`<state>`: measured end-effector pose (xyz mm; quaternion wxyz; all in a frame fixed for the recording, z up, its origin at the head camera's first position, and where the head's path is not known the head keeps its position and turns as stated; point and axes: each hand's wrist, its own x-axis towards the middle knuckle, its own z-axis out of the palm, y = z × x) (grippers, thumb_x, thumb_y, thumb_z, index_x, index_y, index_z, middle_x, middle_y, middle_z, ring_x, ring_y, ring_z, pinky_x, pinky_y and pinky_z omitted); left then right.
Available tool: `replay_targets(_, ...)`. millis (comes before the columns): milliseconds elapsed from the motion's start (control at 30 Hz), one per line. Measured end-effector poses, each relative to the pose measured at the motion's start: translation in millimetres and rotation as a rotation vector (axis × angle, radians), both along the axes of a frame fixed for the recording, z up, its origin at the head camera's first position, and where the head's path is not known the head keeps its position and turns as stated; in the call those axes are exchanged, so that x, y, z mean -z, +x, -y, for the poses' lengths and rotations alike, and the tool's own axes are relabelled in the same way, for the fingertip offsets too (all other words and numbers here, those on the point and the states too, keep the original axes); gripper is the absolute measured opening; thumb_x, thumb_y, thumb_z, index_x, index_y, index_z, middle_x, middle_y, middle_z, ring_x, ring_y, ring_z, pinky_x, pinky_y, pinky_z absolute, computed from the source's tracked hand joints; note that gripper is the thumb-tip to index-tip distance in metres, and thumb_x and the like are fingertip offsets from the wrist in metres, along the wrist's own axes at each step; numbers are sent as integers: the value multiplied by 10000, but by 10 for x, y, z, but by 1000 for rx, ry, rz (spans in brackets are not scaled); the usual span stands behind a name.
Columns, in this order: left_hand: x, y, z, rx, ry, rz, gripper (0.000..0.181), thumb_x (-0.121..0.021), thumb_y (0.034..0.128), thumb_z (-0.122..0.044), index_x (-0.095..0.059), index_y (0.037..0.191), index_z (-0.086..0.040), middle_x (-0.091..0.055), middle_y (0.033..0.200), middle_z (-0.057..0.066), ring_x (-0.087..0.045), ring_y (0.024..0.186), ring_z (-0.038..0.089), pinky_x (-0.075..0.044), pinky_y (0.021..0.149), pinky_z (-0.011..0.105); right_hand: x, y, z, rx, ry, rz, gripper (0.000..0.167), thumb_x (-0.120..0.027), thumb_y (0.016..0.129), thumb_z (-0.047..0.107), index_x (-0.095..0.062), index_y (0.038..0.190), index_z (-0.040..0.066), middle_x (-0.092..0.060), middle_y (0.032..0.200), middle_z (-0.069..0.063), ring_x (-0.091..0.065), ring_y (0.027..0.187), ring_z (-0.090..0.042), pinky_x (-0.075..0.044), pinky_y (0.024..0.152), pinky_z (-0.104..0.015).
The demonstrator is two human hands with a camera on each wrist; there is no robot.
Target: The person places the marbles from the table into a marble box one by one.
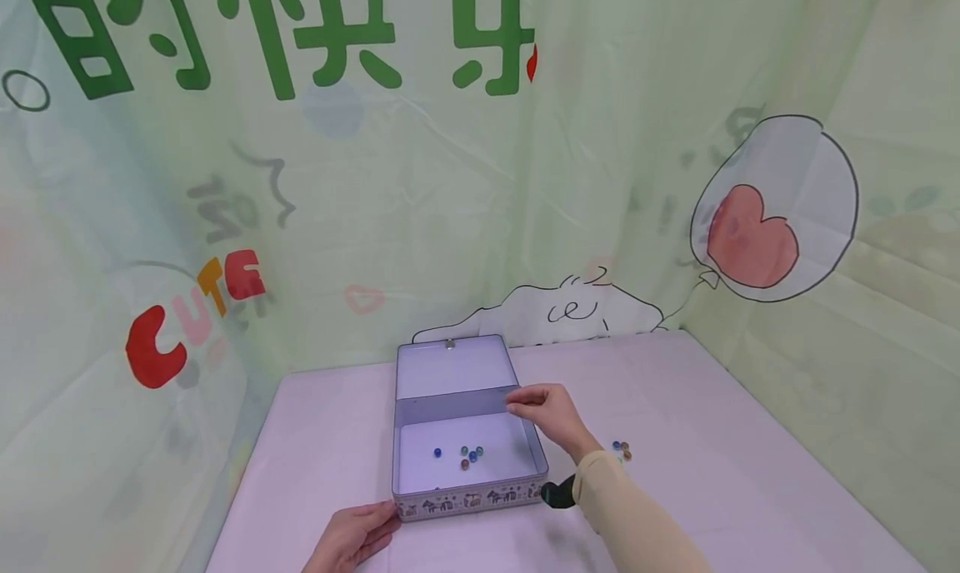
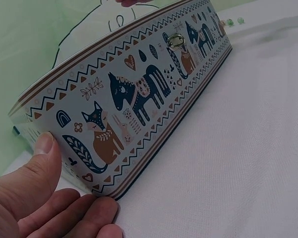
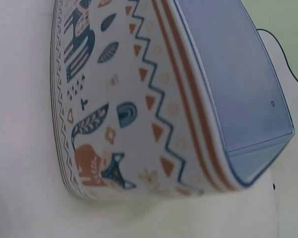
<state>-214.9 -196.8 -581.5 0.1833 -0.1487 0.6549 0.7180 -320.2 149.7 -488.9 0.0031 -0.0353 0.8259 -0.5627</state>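
Observation:
An open tin box (image 1: 471,501) with an animal pattern holds several small marbles (image 1: 465,465), blue, green and brown. My left hand (image 1: 352,537) holds its front left corner. In the left wrist view the thumb of this hand (image 2: 44,198) lies on the box side (image 2: 139,94) and the other fingers are at the bottom edge. Over the box's right wall is my right hand (image 1: 551,415), thumb and fingers brought together at the tips; whether a marble is between them cannot be seen. The right wrist view shows the patterned wall (image 3: 124,99) but not the hand.
The box's lid (image 1: 453,369) is tipped back toward the rear curtain. Several loose marbles (image 1: 627,455) lie on the pale tablecloth (image 1: 720,490) to the right, beyond the right forearm. A dark curved shape (image 1: 557,495) is beside the box's front right corner. Printed curtains (image 1: 337,248) surround the table.

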Motion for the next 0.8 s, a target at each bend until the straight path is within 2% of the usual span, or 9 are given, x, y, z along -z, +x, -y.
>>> replay_targets(200, 2, 0, -23, 3, -2, 1, 485, -734, 957, -203, -613, 1284, 135, -772, 1101, 194, -768, 961, 183, -649, 880, 352, 28, -1, -352, 23, 15, -27, 183, -761, 930, 119, -780, 1097, 46, -784, 1091, -101, -741, 998, -191, -621, 964, -404)
replay_targets(333, 7, -10, -23, 4, -10, 9, 511, -742, 950, -213, -603, 1294, 138, -770, 1108, 198, -768, 965, 190, -648, 885, 359, 47, 33, -747, 52, 62, -35, 251, -747, 951, 169, -757, 1159, 29, -767, 1159, -130, -730, 1069, -229, -603, 1004, -433)
replay_targets(433, 8, -11, -13, 10, -14, 6, 522, -739, 953, -216, -594, 1301, 145, -763, 1123, 208, -766, 979, 198, -647, 891, 364, 63, 78, -1083, 78, 112, -37, 299, -737, 964, 221, -743, 1197, 35, -759, 1191, -129, -720, 1095, -225, -604, 999, -410)
replay_targets(533, 5, -7, 4, 6, -16, 6, 533, -737, 956, -215, -582, 1311, 150, -759, 1134, 214, -764, 990, 205, -646, 895, 367, 76, 125, -1384, 114, 152, -36, 343, -736, 966, 273, -734, 1217, 38, -761, 1191, -121, -722, 1053, -141, -616, 940, -296)
replay_targets(667, -2, -2, 18, -4, -11, 19, 535, -737, 956, -212, -576, 1321, 146, -763, 1129, 205, -765, 987, 204, -645, 896, 365, 103, 189, -1665, 146, 180, -16, 388, -744, 958, 313, -727, 1231, 37, -766, 1181, -110, -684, 959, 13, -571, 845, -151)
replay_targets(800, -14, 2, 9, -6, -6, 27, 524, -735, 958, -205, -580, 1320, 140, -767, 1121, 198, -767, 979, 201, -645, 894, 363, 166, 239, -1791, 149, 191, 11, 410, -751, 951, 325, -722, 1237, 32, -761, 1190, -117, -672, 958, 17, -571, 845, -161)
